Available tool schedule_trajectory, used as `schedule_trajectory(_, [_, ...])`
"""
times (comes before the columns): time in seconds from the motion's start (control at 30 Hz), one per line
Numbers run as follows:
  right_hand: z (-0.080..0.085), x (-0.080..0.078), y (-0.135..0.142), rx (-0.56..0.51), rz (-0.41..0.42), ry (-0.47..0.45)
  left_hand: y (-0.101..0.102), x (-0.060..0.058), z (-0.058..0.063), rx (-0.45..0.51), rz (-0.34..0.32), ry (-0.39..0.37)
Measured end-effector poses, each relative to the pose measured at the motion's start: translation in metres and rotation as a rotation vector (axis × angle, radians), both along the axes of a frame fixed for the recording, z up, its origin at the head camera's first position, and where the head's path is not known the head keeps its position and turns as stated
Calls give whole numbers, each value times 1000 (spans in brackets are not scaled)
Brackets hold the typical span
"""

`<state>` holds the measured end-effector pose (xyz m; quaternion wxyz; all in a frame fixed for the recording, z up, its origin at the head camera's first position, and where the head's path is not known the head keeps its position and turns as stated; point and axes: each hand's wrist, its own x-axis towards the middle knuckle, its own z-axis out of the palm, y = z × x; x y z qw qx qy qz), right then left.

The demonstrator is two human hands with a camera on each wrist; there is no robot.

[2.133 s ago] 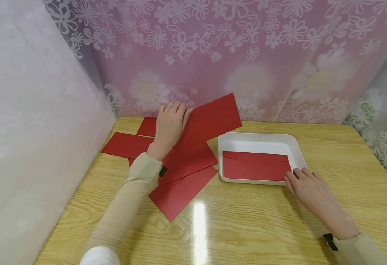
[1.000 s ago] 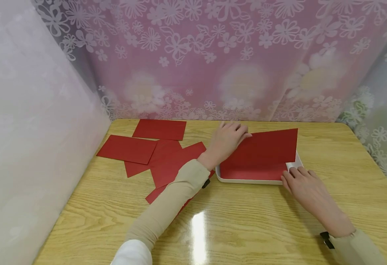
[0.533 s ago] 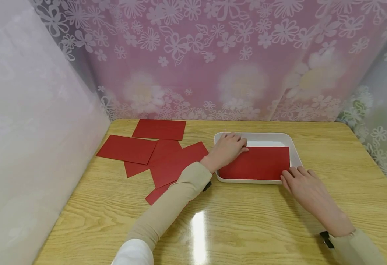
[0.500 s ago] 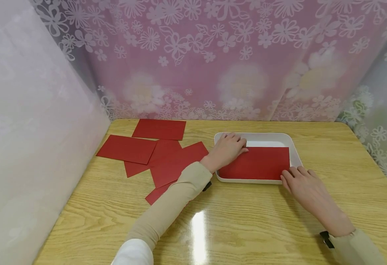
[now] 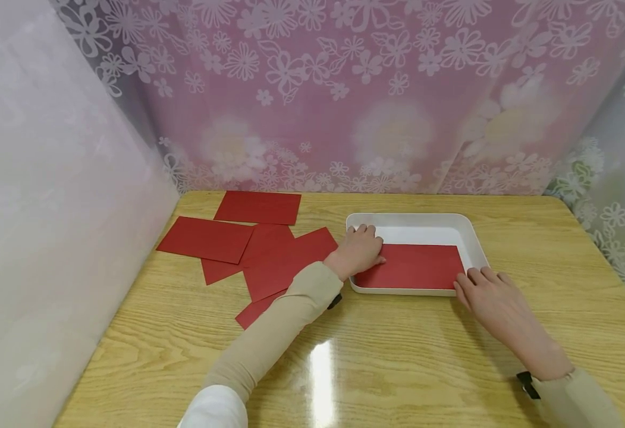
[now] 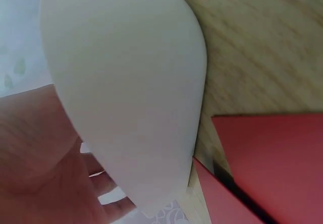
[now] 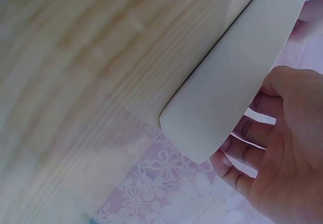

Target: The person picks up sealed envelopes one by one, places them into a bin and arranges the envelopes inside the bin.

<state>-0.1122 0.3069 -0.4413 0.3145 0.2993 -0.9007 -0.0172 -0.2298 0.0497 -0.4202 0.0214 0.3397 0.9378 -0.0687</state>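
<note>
A red paper envelope (image 5: pixel 416 267) lies flat along the near side of the white tray (image 5: pixel 424 221), with no flap line showing on its upper face. My left hand (image 5: pixel 356 251) reaches over the tray's left wall, its thumb at the envelope's left part and its fingers loose toward the far left corner. In the left wrist view, the left fingers (image 6: pixel 103 183) show past the rim. My right hand (image 5: pixel 496 303) holds the tray's near right corner, fingers hooked over the rim beside the envelope's end. The right wrist view shows those fingers (image 7: pixel 247 151) behind the wall.
Several more red envelopes (image 5: pixel 207 239) lie overlapping on the wooden table (image 5: pixel 398 356) left of the tray; one envelope (image 5: pixel 258 207) sits at the back. My left forearm passes over the nearest one. A pink flowered curtain (image 5: pixel 312 119) hangs behind the table, a pale sheet (image 5: pixel 66 208) at left.
My left hand carried a red envelope from the pile into the tray, lowered it onto the one there, then slid toward the tray's left wall. My right hand stayed at the tray corner.
</note>
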Motion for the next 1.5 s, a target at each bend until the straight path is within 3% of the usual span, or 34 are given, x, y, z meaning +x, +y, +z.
schedule_trajectory(0.1, [0,0,0,4,-3,-11,-2,1,1,23,8,6])
schedule_trajectory(0.4, [0,1,0,0,-3,-5,-15,3,15,228,-28,126])
schedule_trajectory(0.6, [-2,1,1,-5,-3,5,-32,4,24,336,-6,204])
schedule_trajectory(0.83, [-3,1,1,-4,1,8,-64,-2,26,464,10,316])
schedule_trajectory(1.03, [-2,1,0,-3,-2,2,-102,-7,23,462,117,398])
schedule_trajectory(1.3, [-3,1,0,-10,-4,19,-146,-6,9,412,222,363])
schedule_trajectory(1.5, [-2,0,-1,-3,0,17,-169,-2,0,320,299,242])
